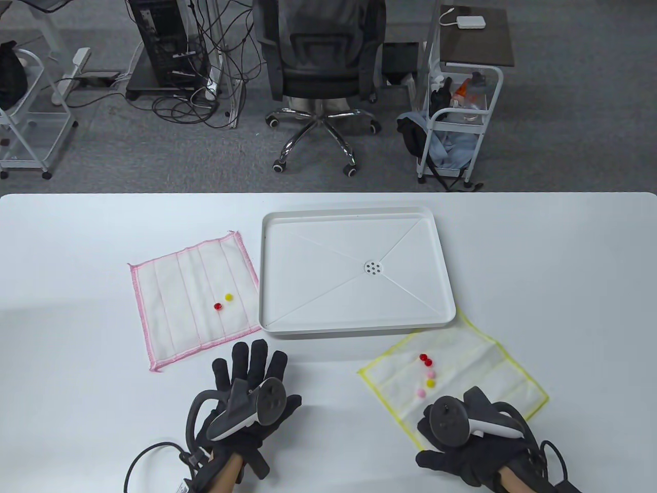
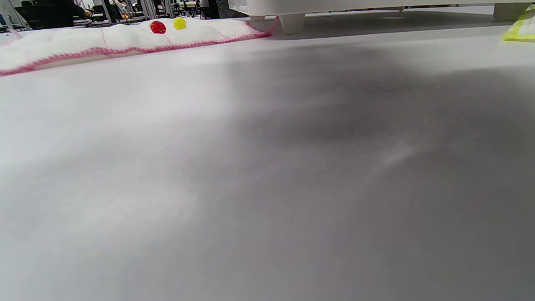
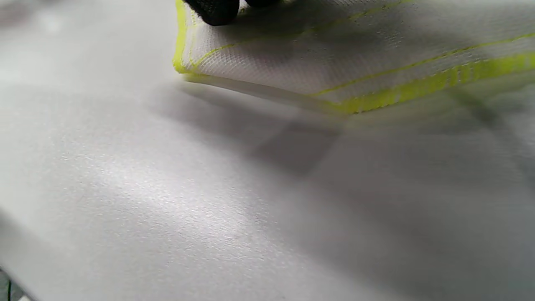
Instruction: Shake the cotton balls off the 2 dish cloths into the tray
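fingers of my left hand [image 1: 246, 398] lie straight on the table [image 1: 77, 411], holding nothing; my right hand [image 1: 464, 436] rests on the yellow cloth [image 1: 482, 370], curl unclear.

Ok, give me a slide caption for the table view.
Gloved hands rest by two dish cloths still carrying cotton balls, flanking an empty white tray.

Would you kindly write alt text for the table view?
Two gloved hands rest near a white tray: the left hand flat on the table, the right hand on a yellow-edged cloth carrying balls; a pink-edged cloth holds two.
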Tool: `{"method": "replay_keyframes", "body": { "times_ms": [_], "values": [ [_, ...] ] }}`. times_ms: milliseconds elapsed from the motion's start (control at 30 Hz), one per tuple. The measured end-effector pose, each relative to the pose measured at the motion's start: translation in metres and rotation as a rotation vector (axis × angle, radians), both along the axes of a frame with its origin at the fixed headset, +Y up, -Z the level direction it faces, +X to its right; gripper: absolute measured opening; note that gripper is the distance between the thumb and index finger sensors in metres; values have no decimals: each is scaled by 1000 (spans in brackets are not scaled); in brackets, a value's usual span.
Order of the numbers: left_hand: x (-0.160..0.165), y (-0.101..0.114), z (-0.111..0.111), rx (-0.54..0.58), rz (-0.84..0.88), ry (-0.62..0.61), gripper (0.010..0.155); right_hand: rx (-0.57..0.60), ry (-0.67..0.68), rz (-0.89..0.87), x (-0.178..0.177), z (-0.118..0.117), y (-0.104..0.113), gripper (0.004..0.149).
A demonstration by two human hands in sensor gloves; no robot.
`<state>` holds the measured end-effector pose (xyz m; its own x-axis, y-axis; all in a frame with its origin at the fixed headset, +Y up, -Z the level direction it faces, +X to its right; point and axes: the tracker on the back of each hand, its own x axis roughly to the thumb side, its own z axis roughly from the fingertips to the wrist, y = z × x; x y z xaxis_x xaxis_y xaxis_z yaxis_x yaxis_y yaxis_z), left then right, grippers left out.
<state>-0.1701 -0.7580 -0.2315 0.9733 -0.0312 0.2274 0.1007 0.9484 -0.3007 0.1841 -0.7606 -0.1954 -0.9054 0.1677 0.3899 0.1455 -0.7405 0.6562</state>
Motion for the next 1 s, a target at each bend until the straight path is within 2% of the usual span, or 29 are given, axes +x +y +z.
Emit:
{"method": "replay_keyframes", "body": {
  "times_ms": [533,1000],
  "values": [
    [0,0,0,0,0,0,80,-28,218,-26,-79,2,-3,76],
    [-4,-1,-1,-1,19,20,80,-38,324,-26,-133,0,-5,77]
  ]
}}
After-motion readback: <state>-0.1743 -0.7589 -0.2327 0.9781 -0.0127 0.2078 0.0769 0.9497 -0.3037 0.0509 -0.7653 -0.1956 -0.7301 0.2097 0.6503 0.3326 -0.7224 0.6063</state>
